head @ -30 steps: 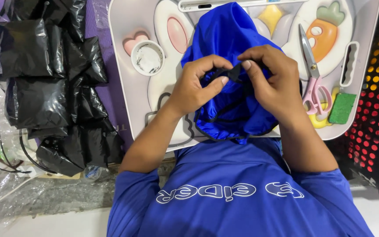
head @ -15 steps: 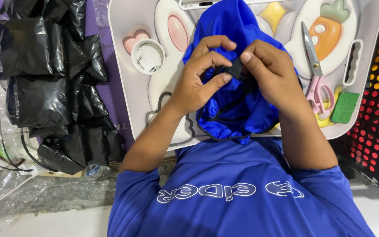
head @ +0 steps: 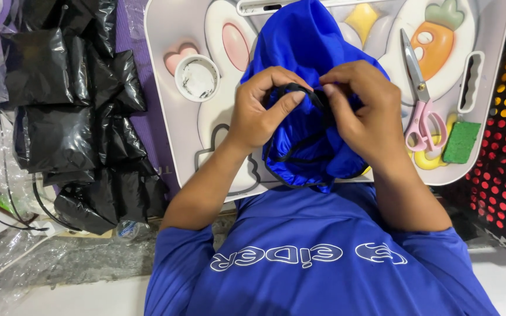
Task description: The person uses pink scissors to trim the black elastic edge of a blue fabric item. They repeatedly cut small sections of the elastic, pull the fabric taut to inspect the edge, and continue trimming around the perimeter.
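Left hand and right hand pinch black drawstring at mouth of blue pouch, grip closed, above white tray. Step: working cord along hem. Next likely needs steady tension.

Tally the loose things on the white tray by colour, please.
Blue: 1, the blue cloth bag both hands grip
Pink: 1, the pink-handled scissors
Green: 1, the green sponge
White: 1, the round white lid
Total: 4
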